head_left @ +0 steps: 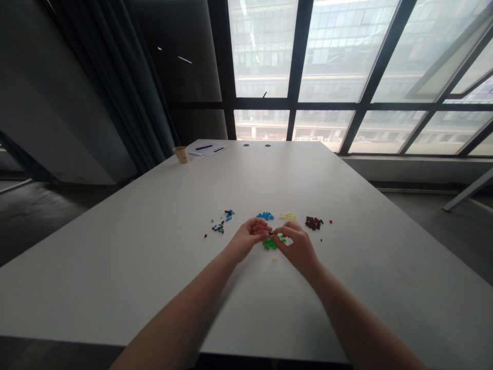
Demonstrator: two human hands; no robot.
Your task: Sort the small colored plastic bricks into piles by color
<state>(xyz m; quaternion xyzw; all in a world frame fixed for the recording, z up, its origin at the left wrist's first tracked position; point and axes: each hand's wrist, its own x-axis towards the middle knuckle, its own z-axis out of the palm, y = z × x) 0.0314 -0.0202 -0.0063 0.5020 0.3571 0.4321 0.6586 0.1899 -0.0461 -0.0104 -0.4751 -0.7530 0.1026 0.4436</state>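
Note:
My left hand (248,237) and my right hand (296,246) meet above the white table (154,246), fingers pinched together around a tiny dark piece (270,234) between the fingertips. Just beneath them lies a small heap of green bricks (269,243). Behind the hands sit a blue heap (265,216), a pale yellow heap (288,217) and a dark brown heap (314,222). A mixed scatter of blue and dark bricks (221,223) lies to the left. One yellow piece (274,259) rests near my right wrist.
A paper cup (182,154) and sheets of paper with a blue pen (206,149) stand at the table's far left corner. A tiny red piece (330,222) lies right of the brown heap. Large windows rise behind the table.

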